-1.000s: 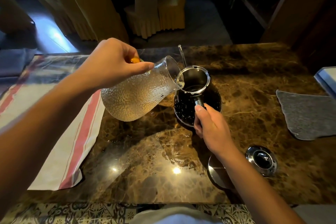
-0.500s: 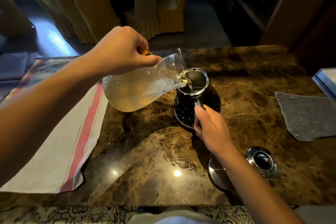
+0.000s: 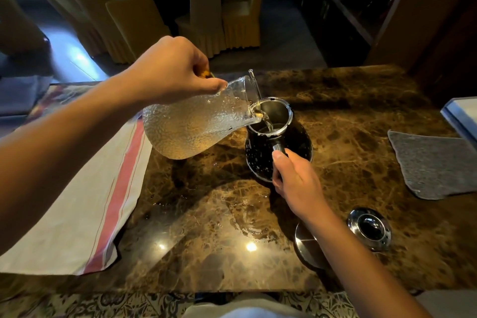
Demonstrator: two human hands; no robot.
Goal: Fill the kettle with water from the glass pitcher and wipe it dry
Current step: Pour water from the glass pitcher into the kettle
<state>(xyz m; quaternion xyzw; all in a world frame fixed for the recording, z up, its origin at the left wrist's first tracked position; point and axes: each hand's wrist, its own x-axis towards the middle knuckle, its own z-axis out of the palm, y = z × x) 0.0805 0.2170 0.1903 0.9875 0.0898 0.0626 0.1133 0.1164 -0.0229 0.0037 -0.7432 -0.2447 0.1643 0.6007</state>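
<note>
- Head view: the left hand (image 3: 170, 70) grips the neck of the textured clear glass pitcher (image 3: 196, 124), tilted with its spout over the open mouth of the dark round metal kettle (image 3: 277, 137), at the centre of the brown marble table (image 3: 206, 227).
- A thin stream of water (image 3: 268, 124) falls into the kettle.
- The right hand (image 3: 296, 183) is curled around the kettle handle, at 6 o'clock of the kettle.
- A grey cloth (image 3: 436, 165) lies at 3 o'clock, a shiny round lid (image 3: 369, 228) at 4 o'clock, a white towel with red stripe (image 3: 77, 201) at 9 o'clock.

My two hands, left (image 3: 173, 70) and right (image 3: 296, 181), one glass pitcher (image 3: 191, 124), one kettle (image 3: 278, 142), one lid (image 3: 369, 228), two cloths, striped (image 3: 77, 201) and grey (image 3: 436, 162).
</note>
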